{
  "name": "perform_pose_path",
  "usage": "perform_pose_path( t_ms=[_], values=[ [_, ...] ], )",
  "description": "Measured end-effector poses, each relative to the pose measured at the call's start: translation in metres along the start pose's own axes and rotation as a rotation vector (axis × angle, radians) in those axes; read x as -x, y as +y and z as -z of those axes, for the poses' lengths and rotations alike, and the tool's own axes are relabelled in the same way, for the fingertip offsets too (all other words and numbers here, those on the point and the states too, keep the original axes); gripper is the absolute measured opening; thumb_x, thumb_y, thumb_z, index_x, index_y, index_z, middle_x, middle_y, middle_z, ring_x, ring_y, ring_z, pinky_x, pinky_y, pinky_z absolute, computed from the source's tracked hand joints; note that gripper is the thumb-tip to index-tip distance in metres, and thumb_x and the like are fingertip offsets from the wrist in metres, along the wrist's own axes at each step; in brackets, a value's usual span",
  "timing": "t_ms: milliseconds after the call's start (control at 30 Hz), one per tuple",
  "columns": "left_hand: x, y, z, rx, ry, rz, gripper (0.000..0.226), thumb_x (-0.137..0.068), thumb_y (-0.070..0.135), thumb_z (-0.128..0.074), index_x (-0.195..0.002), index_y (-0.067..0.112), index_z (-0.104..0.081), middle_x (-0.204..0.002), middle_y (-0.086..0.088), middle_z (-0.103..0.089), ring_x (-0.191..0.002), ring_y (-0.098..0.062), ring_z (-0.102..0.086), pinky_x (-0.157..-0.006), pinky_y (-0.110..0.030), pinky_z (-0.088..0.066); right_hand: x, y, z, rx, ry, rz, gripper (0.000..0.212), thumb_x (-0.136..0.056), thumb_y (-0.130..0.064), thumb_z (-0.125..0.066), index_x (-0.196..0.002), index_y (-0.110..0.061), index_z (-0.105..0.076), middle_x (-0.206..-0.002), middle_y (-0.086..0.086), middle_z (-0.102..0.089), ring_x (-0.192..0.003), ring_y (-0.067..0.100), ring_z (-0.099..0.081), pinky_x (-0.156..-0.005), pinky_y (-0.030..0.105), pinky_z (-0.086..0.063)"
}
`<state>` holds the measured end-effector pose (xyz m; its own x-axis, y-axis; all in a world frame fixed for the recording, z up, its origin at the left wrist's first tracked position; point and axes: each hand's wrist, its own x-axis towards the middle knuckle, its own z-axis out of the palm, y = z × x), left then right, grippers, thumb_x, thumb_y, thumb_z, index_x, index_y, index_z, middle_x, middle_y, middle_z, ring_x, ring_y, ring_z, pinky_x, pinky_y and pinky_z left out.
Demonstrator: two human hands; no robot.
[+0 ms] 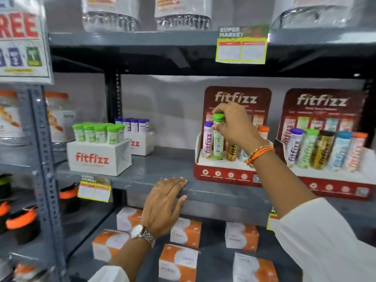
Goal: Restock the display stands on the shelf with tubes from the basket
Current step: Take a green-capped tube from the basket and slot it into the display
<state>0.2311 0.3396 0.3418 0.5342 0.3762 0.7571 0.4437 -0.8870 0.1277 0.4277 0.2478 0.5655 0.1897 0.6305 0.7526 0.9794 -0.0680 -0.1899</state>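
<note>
Two dark red display stands sit on the grey shelf (pixel 162 169). My right hand (pixel 234 127) grips a green-capped tube (pixel 218 139) by its top, standing in the left display stand (pixel 223 176) beside a purple-capped tube (pixel 208 139). A gold tube (pixel 232 152) and an orange-capped tube (pixel 263 132) show behind my wrist. The right display stand (pixel 325 180) holds a full row of several tubes. My left hand (pixel 164 202) lies flat on the shelf's front edge, holding nothing. No basket is in view.
A white box of green-capped tubes (pixel 99 151) and another with purple-capped tubes (pixel 138 137) stand at the shelf's left. Orange and white cartons (pixel 179 261) fill the shelf below. Large jars sit on the shelf above. A grey upright post (pixel 44 159) stands at left.
</note>
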Motion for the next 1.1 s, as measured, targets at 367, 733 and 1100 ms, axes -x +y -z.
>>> perform_pose_path(
  t_ms=[367, 733, 1100],
  values=[
    [0.000, -0.006, -0.011, -0.040, 0.029, -0.011, 0.044, -0.100, 0.038, -0.039, -0.136, 0.020, -0.056, -0.137, 0.000, -0.062, -0.125, -0.019, -0.055, -0.113, -0.041, -0.036, 0.000, 0.016, -0.012, 0.009, -0.002, -0.017, 0.039, -0.083, -0.004, -0.076, -0.117, -0.016, -0.063, -0.116, 0.005, -0.056, -0.109, 0.016, -0.044, -0.085, 0.025, -0.032],
    [0.001, -0.004, -0.015, -0.027, 0.049, 0.016, 0.044, -0.100, 0.040, -0.038, -0.136, 0.021, -0.055, -0.136, 0.000, -0.062, -0.125, -0.018, -0.056, -0.116, -0.038, -0.032, -0.012, 0.004, 0.008, 0.161, -0.238, -0.006, 0.029, -0.087, -0.001, -0.067, -0.113, -0.015, -0.067, -0.121, 0.010, -0.064, -0.103, 0.028, -0.061, -0.078, 0.033, -0.051],
    [0.000, 0.000, -0.010, -0.028, 0.020, 0.047, 0.047, -0.100, 0.042, -0.036, -0.136, 0.021, -0.055, -0.137, 0.000, -0.062, -0.126, -0.020, -0.056, -0.116, -0.042, -0.034, -0.019, 0.007, 0.013, 0.115, -0.329, 0.012, 0.032, -0.088, -0.008, -0.070, -0.118, -0.017, -0.062, -0.129, 0.008, -0.060, -0.111, 0.024, -0.057, -0.078, 0.031, -0.045]
  ],
)
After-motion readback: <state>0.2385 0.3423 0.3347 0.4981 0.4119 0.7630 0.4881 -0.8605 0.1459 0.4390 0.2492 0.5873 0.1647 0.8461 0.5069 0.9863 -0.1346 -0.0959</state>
